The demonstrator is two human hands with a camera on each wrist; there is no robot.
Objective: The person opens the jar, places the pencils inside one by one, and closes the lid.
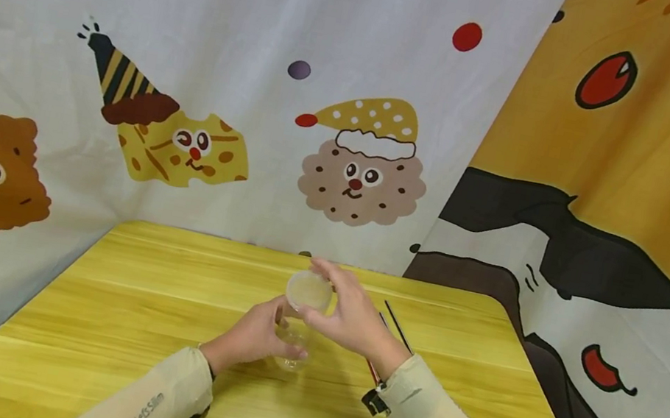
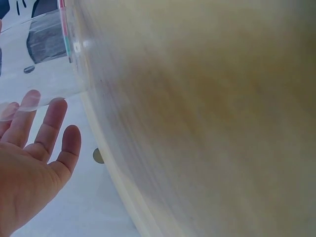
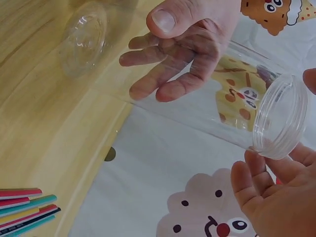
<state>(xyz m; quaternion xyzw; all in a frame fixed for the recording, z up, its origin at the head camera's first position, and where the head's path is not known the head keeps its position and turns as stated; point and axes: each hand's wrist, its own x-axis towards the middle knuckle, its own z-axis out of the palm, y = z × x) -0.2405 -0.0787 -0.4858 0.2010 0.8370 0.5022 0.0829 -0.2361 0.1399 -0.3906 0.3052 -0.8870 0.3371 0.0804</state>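
Note:
A tall, see-through jar (image 1: 290, 356) stands upright at the middle of the table. My left hand (image 1: 250, 336) grips its body, with thumb and fingers on opposite sides; in the right wrist view these fingers (image 3: 163, 79) show around the clear wall. Over the top, my right hand (image 1: 352, 317) holds the round, clear lid (image 1: 308, 292) by its rim, thumb on one side and fingers on the other. The lid sits at the jar's mouth, and the ridged rim (image 3: 276, 118) shows close up. Nothing can be seen inside the jar.
Several thin coloured sticks (image 3: 27, 210), pencil-like, lie on the yellow wood-grain table (image 1: 158, 297) to the right, partly hidden behind the right forearm. A cartoon-printed curtain (image 1: 240, 20) hangs behind the table's far edge.

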